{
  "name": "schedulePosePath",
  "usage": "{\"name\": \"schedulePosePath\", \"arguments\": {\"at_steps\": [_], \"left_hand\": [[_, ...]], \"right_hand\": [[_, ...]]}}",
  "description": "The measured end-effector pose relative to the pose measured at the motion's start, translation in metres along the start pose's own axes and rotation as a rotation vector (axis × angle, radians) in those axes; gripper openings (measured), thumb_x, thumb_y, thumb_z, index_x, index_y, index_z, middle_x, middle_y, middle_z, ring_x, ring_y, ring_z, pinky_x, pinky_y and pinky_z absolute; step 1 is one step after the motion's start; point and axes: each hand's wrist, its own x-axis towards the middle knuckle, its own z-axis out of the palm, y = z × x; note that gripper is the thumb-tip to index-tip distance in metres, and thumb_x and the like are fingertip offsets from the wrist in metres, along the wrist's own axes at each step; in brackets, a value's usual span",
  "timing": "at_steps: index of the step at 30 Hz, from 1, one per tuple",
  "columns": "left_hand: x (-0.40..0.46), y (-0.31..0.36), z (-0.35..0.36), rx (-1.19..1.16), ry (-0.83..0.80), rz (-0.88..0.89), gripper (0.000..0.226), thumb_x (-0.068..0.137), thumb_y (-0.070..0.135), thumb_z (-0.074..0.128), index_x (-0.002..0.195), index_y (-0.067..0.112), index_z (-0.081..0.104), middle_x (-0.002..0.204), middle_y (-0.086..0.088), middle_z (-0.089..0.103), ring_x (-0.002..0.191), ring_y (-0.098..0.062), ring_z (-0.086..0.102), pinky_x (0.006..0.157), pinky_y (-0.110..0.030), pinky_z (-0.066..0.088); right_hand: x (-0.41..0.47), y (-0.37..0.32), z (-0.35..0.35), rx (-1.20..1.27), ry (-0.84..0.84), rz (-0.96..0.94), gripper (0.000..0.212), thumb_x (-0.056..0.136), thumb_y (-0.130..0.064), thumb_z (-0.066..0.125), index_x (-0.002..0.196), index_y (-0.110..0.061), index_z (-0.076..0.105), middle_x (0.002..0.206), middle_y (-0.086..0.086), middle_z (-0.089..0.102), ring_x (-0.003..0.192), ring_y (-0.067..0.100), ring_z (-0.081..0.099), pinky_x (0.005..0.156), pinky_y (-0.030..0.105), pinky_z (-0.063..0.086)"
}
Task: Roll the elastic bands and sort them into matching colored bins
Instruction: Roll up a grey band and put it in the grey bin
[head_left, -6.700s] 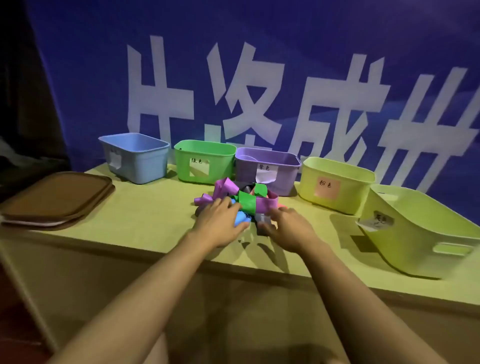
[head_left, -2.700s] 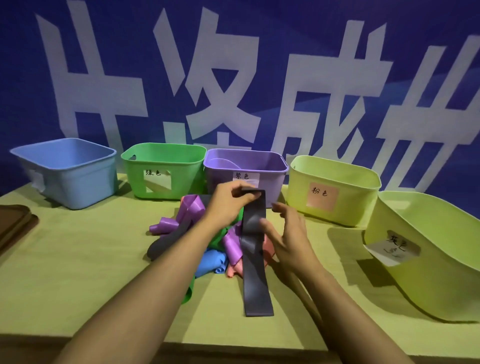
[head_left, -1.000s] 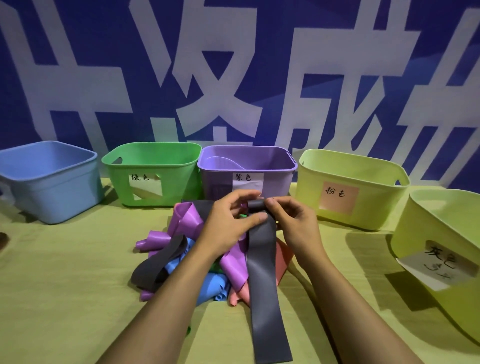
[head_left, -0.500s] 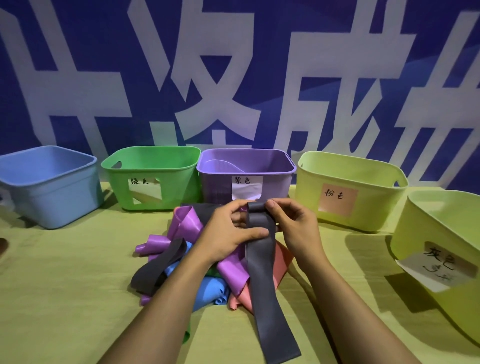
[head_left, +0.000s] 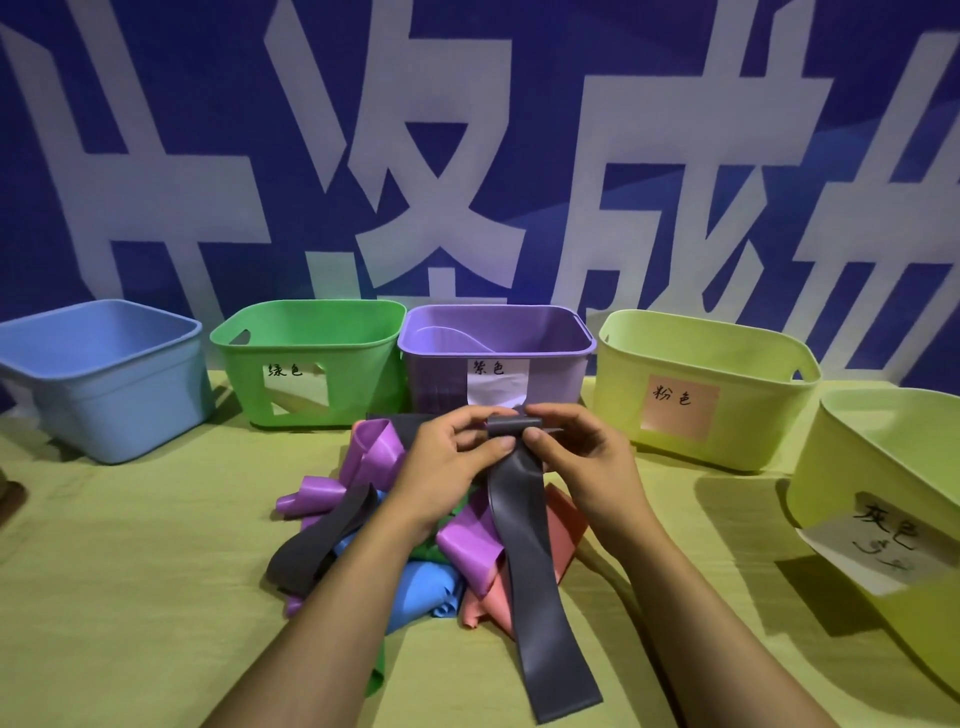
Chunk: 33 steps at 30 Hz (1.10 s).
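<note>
1. The left hand (head_left: 447, 462) and right hand (head_left: 587, 457) both pinch the top end of the grey elastic band (head_left: 524, 551), held above the pile of bands (head_left: 415, 540) in front of the purple bin (head_left: 493, 338).
2. The band's long axis runs from the fingertips down toward the person, its free end lying on the yellow-green tabletop (head_left: 130, 623). Rolling, as I judge it, must proceed down that axis.
3. The grey-labelled bin (head_left: 883, 467) stands to the right, nearer the right hand.
4. Compared with half a second ago, the top end looks more tightly curled between the thumbs; the tail has barely shifted.
</note>
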Motion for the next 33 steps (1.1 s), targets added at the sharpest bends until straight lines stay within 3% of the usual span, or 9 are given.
{"name": "schedulePosePath", "arguments": {"at_steps": [3,7,11,14,18,24,29,33], "left_hand": [[0.0,0.0,-0.001,0.012,0.015,0.016,0.035,0.089,-0.011,0.068,0.109,0.018,0.073,0.102,-0.004,0.08,0.1,-0.014,0.074,0.086,-0.023,0.057],[-0.001,0.0,-0.002,0.002,-0.019,0.034,0.039,0.089,-0.011,0.068,0.112,0.02,0.074,0.111,-0.006,0.078,0.11,-0.019,0.072,0.098,-0.03,0.056],[0.0,-0.001,-0.003,-0.032,-0.062,0.005,0.043,0.09,-0.014,0.064,0.117,0.018,0.073,0.116,-0.009,0.077,0.116,-0.023,0.07,0.1,-0.032,0.055],[-0.001,0.0,-0.002,-0.077,-0.104,-0.038,0.038,0.092,-0.011,0.063,0.12,0.013,0.072,0.116,-0.012,0.076,0.113,-0.023,0.071,0.096,-0.029,0.056],[0.0,-0.001,0.003,-0.049,0.025,-0.02,0.018,0.09,0.007,0.072,0.107,0.013,0.077,0.103,-0.01,0.079,0.1,-0.019,0.073,0.091,-0.028,0.057],[0.003,-0.004,0.001,0.009,0.059,0.015,0.018,0.088,0.003,0.075,0.102,0.015,0.078,0.101,-0.006,0.08,0.098,-0.016,0.074,0.096,-0.03,0.056],[0.002,-0.003,0.0,0.002,0.062,0.018,0.021,0.086,0.005,0.077,0.106,0.012,0.078,0.103,-0.007,0.08,0.1,-0.018,0.074,0.093,-0.03,0.057],[0.001,-0.001,0.002,0.023,0.046,0.037,0.021,0.086,0.003,0.077,0.104,0.014,0.078,0.1,-0.003,0.08,0.095,-0.01,0.074,0.085,-0.02,0.055]], "right_hand": [[-0.001,-0.001,0.001,0.005,-0.015,-0.003,0.029,0.089,0.009,0.071,0.105,-0.015,0.076,0.103,0.007,0.078,0.097,0.021,0.073,0.089,0.034,0.06],[-0.002,-0.004,0.003,-0.006,0.002,-0.009,0.032,0.088,0.01,0.071,0.103,-0.017,0.076,0.101,0.0,0.079,0.097,0.014,0.074,0.083,0.024,0.057],[-0.002,-0.004,0.002,-0.049,0.022,-0.01,0.034,0.087,0.011,0.071,0.101,-0.019,0.077,0.099,-0.004,0.079,0.095,0.011,0.074,0.082,0.022,0.057],[-0.002,-0.005,0.0,-0.08,0.025,0.002,0.035,0.087,0.012,0.071,0.1,-0.02,0.077,0.096,-0.005,0.079,0.092,0.01,0.074,0.082,0.022,0.058],[-0.003,-0.004,0.0,-0.086,-0.001,-0.004,0.03,0.086,0.011,0.072,0.106,-0.011,0.078,0.098,0.0,0.08,0.092,0.012,0.074,0.082,0.024,0.058],[-0.003,-0.003,-0.002,-0.062,-0.038,0.027,0.031,0.091,0.014,0.063,0.107,-0.009,0.076,0.104,0.002,0.079,0.101,0.015,0.073,0.089,0.029,0.059],[-0.002,-0.004,0.002,0.002,0.018,0.095,0.016,0.101,-0.012,0.062,0.113,-0.01,0.073,0.106,0.004,0.076,0.1,0.017,0.071,0.078,0.028,0.059],[-0.005,-0.007,0.008,0.007,0.139,0.228,0.04,0.095,-0.038,0.068,0.094,0.002,0.073,0.074,0.007,0.067,0.067,0.014,0.058,0.054,0.02,0.047]]}}
